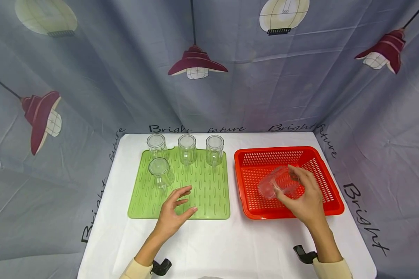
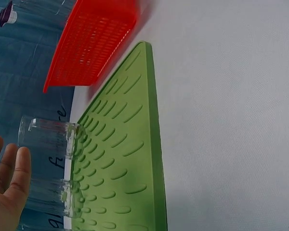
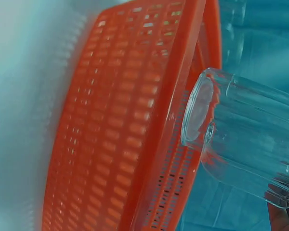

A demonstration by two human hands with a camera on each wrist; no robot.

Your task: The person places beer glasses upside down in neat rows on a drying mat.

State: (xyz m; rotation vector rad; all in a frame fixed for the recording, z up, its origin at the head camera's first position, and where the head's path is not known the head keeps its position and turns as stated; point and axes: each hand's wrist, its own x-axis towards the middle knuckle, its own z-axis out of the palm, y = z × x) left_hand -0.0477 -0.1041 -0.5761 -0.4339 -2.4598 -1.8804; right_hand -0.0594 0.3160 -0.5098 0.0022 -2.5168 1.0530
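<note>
Over the red plastic basket (image 1: pixel 243 186), my right hand (image 1: pixel 307 199) grips a clear glass mug (image 1: pixel 268 185) between thumb and fingers. The mug tilts, its far end pointing left; in the right wrist view the glass (image 3: pixel 250 130) overlaps the basket's rim. My left hand (image 1: pixel 172 215) hovers at the front of a green ridged drying mat (image 1: pixel 202 193), fingers apart and holding nothing. Closest to it is a glass mug (image 1: pixel 159 167) standing upside down at the mat's left. Behind stand three more mugs in a row: left (image 1: pixel 156 142), middle (image 1: pixel 187 145) and right (image 1: pixel 214 146).
Mat and basket stand side by side on a white table (image 1: pixel 216 248), with a narrow strip of tabletop between them. The basket's raised walls surround the space below the held mug. A grey printed curtain (image 1: pixel 143 85) hangs close behind the table and along its sides.
</note>
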